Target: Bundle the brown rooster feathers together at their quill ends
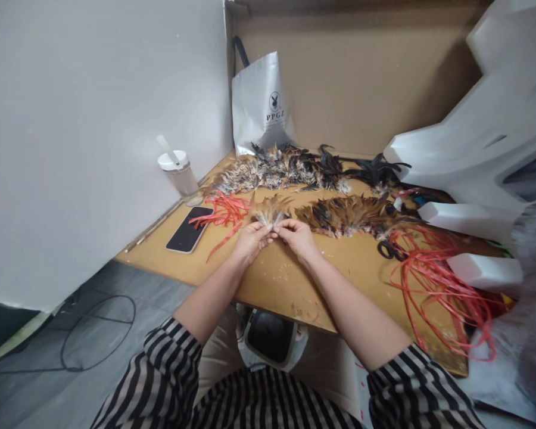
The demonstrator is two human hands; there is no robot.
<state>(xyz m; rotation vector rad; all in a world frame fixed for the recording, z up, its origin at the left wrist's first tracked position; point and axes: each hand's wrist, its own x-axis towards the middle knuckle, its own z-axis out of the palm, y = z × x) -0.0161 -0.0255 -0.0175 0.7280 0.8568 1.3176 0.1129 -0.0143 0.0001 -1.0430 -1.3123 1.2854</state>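
Note:
My left hand [254,239] and my right hand [298,237] meet over the middle of the wooden table [268,292]. Both pinch the pale base of a small bunch of feathers [269,208], whose brown tips fan out away from me. Just right of my right hand lies a row of brown feathers [348,215]. Behind it stretches a larger heap of feathers [277,167], mottled brown, white and black. Short red plastic strips [227,210] lie to the left of the bunch. The exact meeting point of my fingertips is too small to make out.
A phone [189,230] and a lidded cup with a straw [178,174] are at the left. Long red strips [442,286] and black-handled scissors [389,250] lie at the right, beside white foam pieces [485,271]. A silver bag [259,107] stands at the back.

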